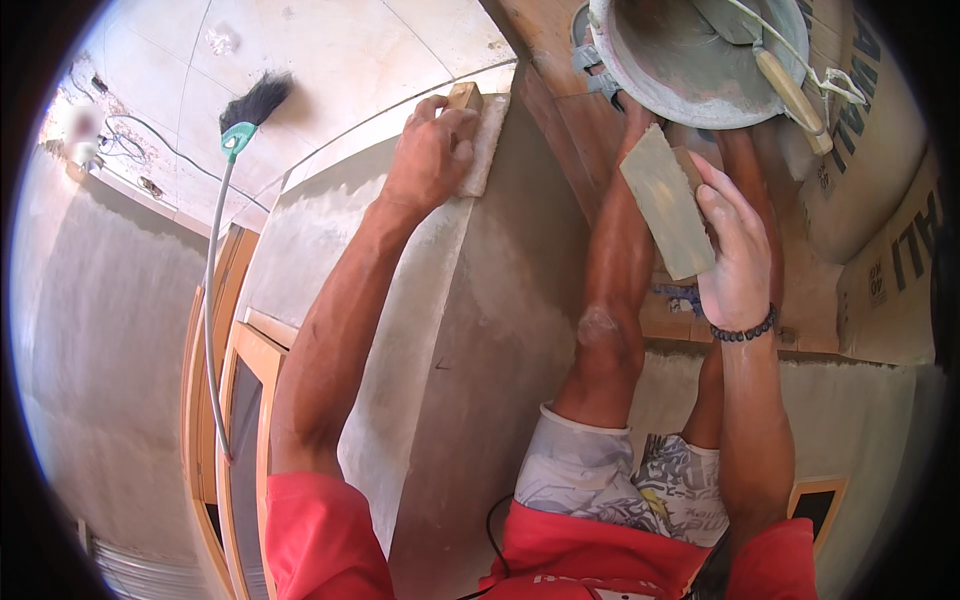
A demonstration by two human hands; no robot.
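While the left float (487, 150) sat at the plastered corner (454, 265), the right float (665, 205) hung raised

Left hand (435, 150): clasped its float's handle; long axis ran along the edge, away from the wearer.
Right hand (738, 225): gripped its float well apart from the corner; long axis slanted steeply, upper left to lower right.
Step, judged: smoothing plaster; next move called for even pressure.
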